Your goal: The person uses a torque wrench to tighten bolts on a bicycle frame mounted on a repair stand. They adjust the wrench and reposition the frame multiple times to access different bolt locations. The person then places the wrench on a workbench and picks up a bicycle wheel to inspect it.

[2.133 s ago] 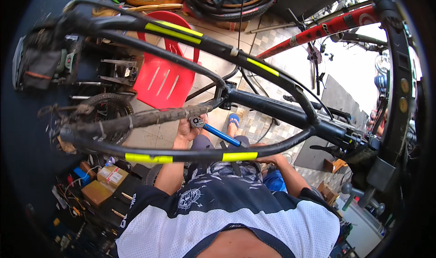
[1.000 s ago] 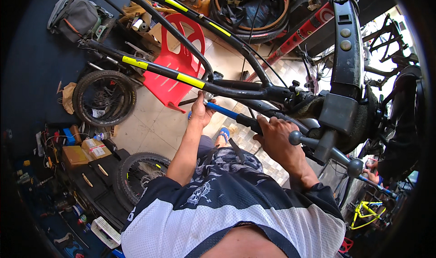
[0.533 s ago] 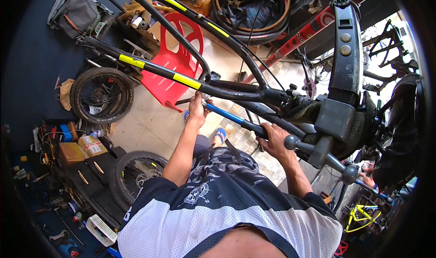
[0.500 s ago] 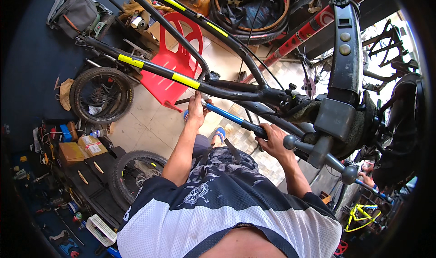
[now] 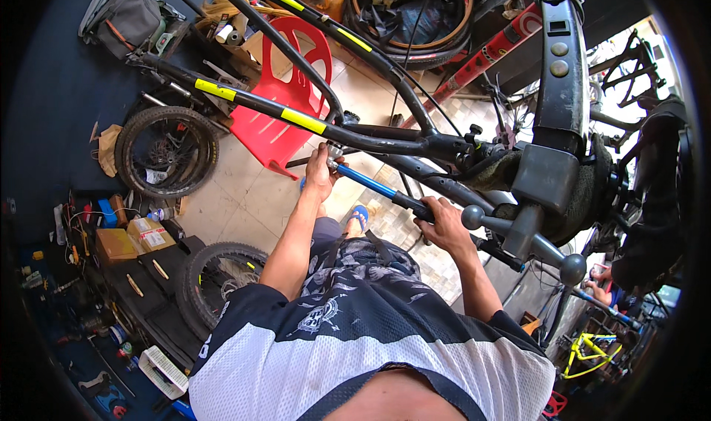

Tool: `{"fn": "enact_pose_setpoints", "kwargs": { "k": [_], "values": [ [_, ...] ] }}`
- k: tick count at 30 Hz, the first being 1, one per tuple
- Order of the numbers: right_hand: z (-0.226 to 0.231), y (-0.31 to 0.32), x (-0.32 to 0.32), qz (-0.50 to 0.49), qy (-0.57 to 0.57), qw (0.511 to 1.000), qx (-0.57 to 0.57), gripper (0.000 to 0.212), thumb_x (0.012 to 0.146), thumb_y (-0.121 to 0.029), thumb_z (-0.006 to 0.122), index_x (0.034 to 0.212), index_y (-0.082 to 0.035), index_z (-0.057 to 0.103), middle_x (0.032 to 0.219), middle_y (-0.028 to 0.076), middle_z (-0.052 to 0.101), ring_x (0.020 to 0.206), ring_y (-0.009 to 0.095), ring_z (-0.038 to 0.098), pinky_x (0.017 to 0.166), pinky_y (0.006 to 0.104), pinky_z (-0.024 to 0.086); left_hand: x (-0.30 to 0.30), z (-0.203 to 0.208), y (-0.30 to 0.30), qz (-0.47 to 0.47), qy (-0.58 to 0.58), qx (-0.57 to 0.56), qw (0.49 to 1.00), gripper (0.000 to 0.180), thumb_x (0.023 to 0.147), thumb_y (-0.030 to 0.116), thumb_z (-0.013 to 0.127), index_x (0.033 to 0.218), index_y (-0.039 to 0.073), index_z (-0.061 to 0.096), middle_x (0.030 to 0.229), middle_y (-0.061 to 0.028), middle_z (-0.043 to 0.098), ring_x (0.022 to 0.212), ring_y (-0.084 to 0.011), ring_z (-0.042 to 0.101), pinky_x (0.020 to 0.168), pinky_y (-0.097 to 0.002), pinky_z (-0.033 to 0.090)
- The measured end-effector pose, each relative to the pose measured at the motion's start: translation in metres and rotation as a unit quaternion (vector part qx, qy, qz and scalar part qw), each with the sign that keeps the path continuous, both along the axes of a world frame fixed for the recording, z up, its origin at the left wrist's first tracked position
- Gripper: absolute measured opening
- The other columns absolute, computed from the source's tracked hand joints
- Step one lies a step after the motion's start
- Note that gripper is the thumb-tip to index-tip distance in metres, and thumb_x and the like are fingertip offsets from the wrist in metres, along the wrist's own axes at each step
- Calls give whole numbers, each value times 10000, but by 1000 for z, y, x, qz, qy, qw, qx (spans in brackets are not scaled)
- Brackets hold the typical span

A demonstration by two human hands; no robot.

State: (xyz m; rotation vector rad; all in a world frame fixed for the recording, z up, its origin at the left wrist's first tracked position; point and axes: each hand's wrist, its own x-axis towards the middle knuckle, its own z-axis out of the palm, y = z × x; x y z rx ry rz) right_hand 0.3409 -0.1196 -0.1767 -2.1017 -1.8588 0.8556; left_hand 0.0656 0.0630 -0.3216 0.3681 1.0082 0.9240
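Note:
A long-handled wrench (image 5: 366, 181) with a blue shaft, black grip and silver head slants beneath a black bicycle frame (image 5: 255, 110) with yellow patches. My left hand (image 5: 318, 175) is closed around the wrench's head, just below the frame's lower tube. There a round silver fitting (image 5: 334, 152) shows beside my fingertips; how it joins the wrench is partly hidden. Farther right, my right hand (image 5: 447, 227) wraps the black grip, whose end sticks out past it, under the clamp's grey T-handle (image 5: 544, 251).
A repair-stand clamp (image 5: 548, 188) holds the frame at right. Behind the frame stands a red plastic chair (image 5: 274, 128). Wheels (image 5: 164, 154) lean at left, near cardboard boxes (image 5: 152, 234) and scattered tools. A yellow bicycle frame (image 5: 585, 354) is at lower right.
The wrench's grip end has swung slightly toward me relative to the clamp handle, and its tip now shows. Both hands keep their hold. The whole view has shifted a little.

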Motion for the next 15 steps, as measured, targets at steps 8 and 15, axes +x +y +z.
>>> {"fn": "enact_pose_setpoints", "kwargs": {
  "k": [8, 15],
  "values": [
    [58, 7, -18, -11, -6, 1000, -13, 498, 849, -306, 784, 1274, -80, 657, 992, 190, 675, 926, 381, 694, 818, 476, 532, 4, 5, -2, 11, 21, -3, 1000, 444, 1053, 536, 533, 1154, 104, 532, 864, -88, 664, 743, -207, 676, 672, -344, 588],
    [112, 21, -44, 13, -79, 996, -34, 516, 850, -329, 800, 1287, -96, 656, 1032, 182, 693, 910, 372, 704, 788, 474, 539, -1, 11, 7, 2, -19, -38, 999, 407, 1090, 468, 483, 1163, 83, 593, 861, -80, 665, 744, -189, 667, 684, -346, 590]
  ]
}}
